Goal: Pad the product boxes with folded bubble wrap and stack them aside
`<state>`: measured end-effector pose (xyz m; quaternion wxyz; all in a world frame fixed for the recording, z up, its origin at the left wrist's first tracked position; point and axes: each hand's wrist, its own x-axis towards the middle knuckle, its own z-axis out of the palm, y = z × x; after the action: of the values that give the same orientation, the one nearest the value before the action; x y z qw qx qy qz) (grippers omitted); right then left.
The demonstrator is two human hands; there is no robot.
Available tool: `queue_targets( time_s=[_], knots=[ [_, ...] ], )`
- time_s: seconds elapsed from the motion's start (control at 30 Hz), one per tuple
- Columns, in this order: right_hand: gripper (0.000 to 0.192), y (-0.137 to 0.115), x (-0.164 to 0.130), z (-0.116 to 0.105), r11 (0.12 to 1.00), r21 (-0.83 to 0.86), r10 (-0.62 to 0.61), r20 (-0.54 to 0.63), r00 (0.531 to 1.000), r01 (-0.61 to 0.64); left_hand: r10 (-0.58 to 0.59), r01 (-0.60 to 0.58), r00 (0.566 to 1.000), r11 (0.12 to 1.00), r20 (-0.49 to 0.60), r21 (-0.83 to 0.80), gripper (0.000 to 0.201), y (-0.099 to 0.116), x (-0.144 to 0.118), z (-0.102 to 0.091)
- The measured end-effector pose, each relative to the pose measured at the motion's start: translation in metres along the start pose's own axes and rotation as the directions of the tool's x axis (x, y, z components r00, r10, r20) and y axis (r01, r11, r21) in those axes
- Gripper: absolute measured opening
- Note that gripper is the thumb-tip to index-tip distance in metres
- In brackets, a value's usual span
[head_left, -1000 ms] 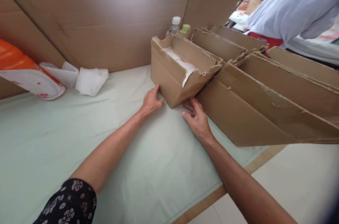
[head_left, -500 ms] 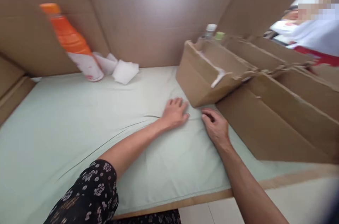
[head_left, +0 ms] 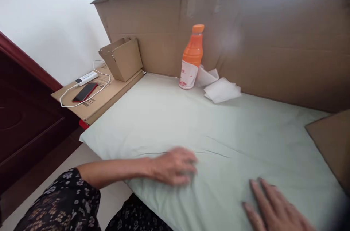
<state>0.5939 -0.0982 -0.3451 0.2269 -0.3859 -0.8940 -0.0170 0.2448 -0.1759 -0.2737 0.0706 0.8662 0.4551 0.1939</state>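
Note:
My left hand (head_left: pixel 172 165) lies palm down on the pale green cloth (head_left: pixel 207 129) near its front edge, fingers spread a little and blurred by motion. My right hand (head_left: pixel 270 207) rests flat on the same cloth at the lower right, fingers apart. Neither hand holds anything. A corner of a brown cardboard box (head_left: pixel 332 143) shows at the right edge, apart from both hands.
An orange bottle (head_left: pixel 191 58) stands upright at the back against the cardboard wall (head_left: pixel 246 27), with white tissue (head_left: pixel 221 90) beside it. At the left, a small open carton (head_left: pixel 123 58), a red phone (head_left: pixel 84 92) and a white charger (head_left: pixel 86 78) lie on a flat cardboard box.
The view has swung left, and the cardboard boxes have slid out to the right edge. Both hands have left the small box and moved left and nearer along the cloth.

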Motion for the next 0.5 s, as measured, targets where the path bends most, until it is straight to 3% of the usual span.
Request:
queue_targets(
  time_s=[0.03, 0.07, 0.17, 0.27, 0.33, 0.43, 0.5],
  knots=[
    [0.068, -0.027, 0.008, 0.004, 0.991, -0.044, -0.127, -0.024, 0.992, 0.126, -0.217, 0.222, 0.970, 0.975, -0.111, 0.026, 0.023, -0.029, -0.007, -0.016],
    [0.069, -0.055, 0.017, 0.007, 0.968, -0.059, -0.244, -0.021, 0.970, 0.242, -0.352, 0.368, 0.915, 0.928, -0.200, 0.051, 0.023, -0.059, -0.013, -0.035],
    [0.065, -0.126, 0.053, 0.015, 0.851, 0.013, -0.525, 0.003, 0.851, 0.525, -0.553, 0.633, 0.717, 0.771, -0.424, 0.065, 0.031, -0.148, -0.026, -0.104],
    [0.055, -0.168, 0.091, 0.024, 0.759, 0.128, -0.642, -0.017, 0.767, 0.638, -0.619, 0.790, 0.498, 0.612, -0.607, 0.024, 0.039, -0.216, -0.035, -0.179],
    [0.046, -0.180, 0.113, 0.031, 0.750, 0.192, -0.644, -0.011, 0.765, 0.633, -0.617, 0.884, 0.319, 0.467, -0.719, -0.008, 0.048, -0.250, -0.038, -0.224],
    [0.036, -0.185, 0.134, 0.043, 0.764, 0.268, -0.606, -0.016, 0.796, 0.587, -0.587, 0.925, 0.190, 0.376, -0.787, -0.057, 0.064, -0.297, -0.039, -0.272],
    [0.030, -0.183, 0.140, 0.049, 0.763, 0.314, -0.583, -0.044, 0.811, 0.565, -0.607, 0.923, 0.136, 0.364, -0.783, -0.122, 0.059, -0.326, -0.038, -0.292]
  ],
)
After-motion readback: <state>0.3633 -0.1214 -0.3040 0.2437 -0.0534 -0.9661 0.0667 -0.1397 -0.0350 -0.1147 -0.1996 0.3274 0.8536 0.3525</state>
